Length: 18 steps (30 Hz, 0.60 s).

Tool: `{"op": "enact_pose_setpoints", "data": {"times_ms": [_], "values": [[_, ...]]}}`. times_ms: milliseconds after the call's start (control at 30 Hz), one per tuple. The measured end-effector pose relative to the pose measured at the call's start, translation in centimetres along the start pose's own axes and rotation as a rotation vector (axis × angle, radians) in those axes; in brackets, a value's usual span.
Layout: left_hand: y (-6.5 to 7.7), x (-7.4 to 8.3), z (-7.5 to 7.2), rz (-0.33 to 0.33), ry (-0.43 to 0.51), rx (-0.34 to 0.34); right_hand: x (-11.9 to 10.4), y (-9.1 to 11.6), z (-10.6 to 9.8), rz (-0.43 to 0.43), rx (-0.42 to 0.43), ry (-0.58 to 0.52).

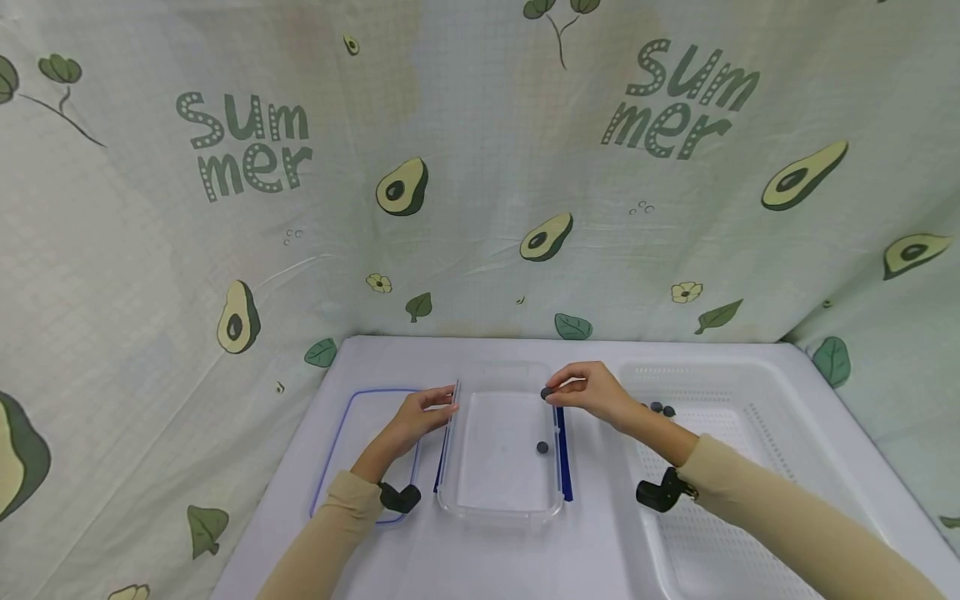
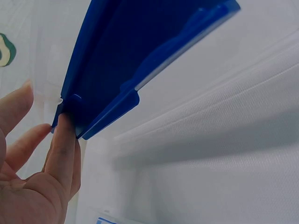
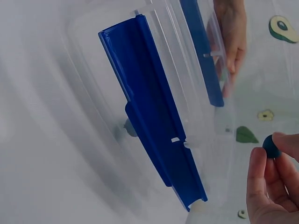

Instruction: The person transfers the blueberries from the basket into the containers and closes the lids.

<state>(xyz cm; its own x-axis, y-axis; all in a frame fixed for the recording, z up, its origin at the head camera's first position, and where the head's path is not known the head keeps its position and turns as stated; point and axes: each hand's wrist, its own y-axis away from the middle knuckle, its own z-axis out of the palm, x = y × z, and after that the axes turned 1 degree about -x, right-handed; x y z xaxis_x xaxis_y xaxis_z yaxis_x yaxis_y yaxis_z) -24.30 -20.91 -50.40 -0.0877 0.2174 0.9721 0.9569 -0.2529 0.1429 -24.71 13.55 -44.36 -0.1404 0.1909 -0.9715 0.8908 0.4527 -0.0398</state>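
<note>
A clear plastic container (image 1: 498, 450) with blue side latches (image 3: 145, 88) stands open-topped in the middle of the table. My left hand (image 1: 415, 421) is at its left side, fairly straight fingers touching the end of the left blue latch (image 2: 117, 51) in the left wrist view. Above the container's far right corner, my right hand (image 1: 592, 393) pinches a small dark ball (image 3: 271, 146) between thumb and fingertips. Another dark ball (image 1: 542, 447) lies inside the container near the right wall.
A white perforated tray (image 1: 757, 500) stands at the right with several dark balls (image 1: 657, 407) in it, partly hidden by the right forearm. A clear lid with a blue rim (image 1: 330, 454) lies at the left under the left arm. A printed curtain (image 1: 465, 275) hangs behind the table.
</note>
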Motion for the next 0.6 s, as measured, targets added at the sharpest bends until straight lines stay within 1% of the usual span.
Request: {"op": "enact_pose_setpoints", "data": {"times_ms": [200,300,333,367,533,567,600], "values": [[0.06,0.06,0.07,-0.017,-0.003,0.013,0.00,-0.30,0.63,0.023,-0.011,-0.002],[0.04,0.01,0.11,-0.017,0.017,0.013,0.01,-0.42,0.86,0.029,-0.014,-0.007],[0.06,0.06,0.14,-0.017,0.021,0.014,-0.02,-0.44,0.92,0.032,-0.014,-0.007],[0.25,0.45,0.20,-0.017,0.025,0.006,-0.05,-0.47,0.98,0.031,-0.014,-0.007],[0.26,0.63,0.33,-0.017,0.029,0.011,-0.32,-0.42,1.07,0.028,-0.005,-0.007],[0.26,0.61,0.34,-0.019,0.028,0.013,-0.36,-0.40,1.07,0.023,-0.002,-0.003],[0.08,0.24,0.32,-0.020,0.027,0.022,-0.39,-0.35,1.04,0.023,0.001,0.000]]}}
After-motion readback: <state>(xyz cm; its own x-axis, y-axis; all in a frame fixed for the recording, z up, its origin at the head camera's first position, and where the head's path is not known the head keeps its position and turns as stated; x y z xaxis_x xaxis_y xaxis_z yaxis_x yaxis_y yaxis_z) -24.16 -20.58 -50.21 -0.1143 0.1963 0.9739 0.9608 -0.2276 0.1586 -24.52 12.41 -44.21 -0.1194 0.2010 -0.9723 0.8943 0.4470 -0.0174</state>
